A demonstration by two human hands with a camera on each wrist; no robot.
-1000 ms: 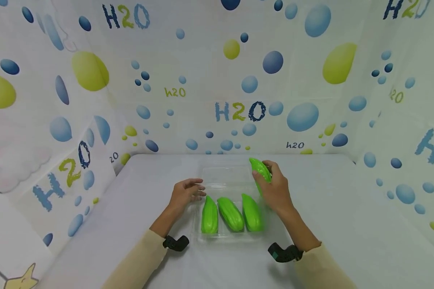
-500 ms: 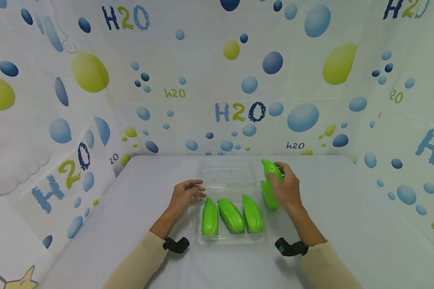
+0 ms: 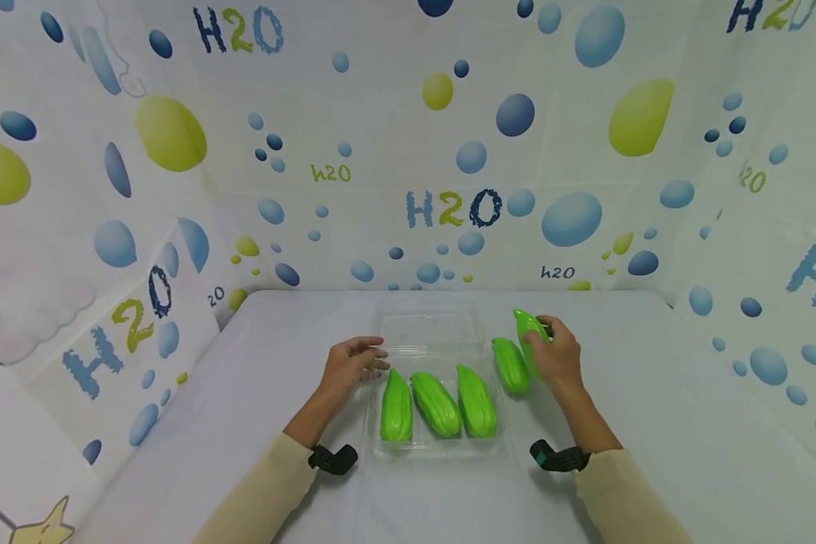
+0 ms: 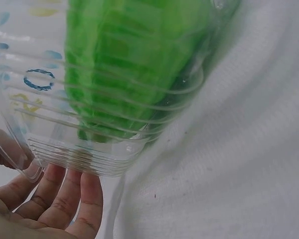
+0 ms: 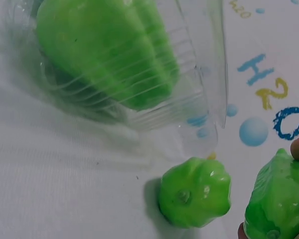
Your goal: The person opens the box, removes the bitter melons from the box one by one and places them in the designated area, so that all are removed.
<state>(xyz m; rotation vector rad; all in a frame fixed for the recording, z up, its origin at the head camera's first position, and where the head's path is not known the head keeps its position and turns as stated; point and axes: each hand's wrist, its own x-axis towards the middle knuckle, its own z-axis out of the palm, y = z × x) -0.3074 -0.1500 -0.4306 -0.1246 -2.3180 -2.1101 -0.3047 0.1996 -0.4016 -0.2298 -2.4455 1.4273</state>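
Observation:
In the head view, my left hand [image 3: 350, 366] is at the left side of the clear plastic container [image 3: 442, 447]. In the left wrist view, its fingers [image 4: 65, 199] touch the ribbed outer wall, with the thumb at the rim. Three glossy green ridged vegetables lie side by side inside: a left one [image 3: 396, 408], a middle one [image 3: 437, 405] and a right one [image 3: 477, 402]. A fourth green ridged vegetable [image 3: 511, 367] rests on the table just right of the container. Beyond it, my right hand [image 3: 559, 353] grips another green ridged vegetable [image 3: 529, 329], pointed end up.
The container's clear lid [image 3: 430, 329] lies folded back behind it. A white cloth covers the table [image 3: 619, 363]. Printed curtains [image 3: 381, 136] rise behind the table and at both sides. Each wrist carries a black camera [image 3: 335, 459].
My right hand has moved right and slightly nearer with its green vegetable, passing the fourth one, which now shows fully on the table. My left hand has stayed at the container.

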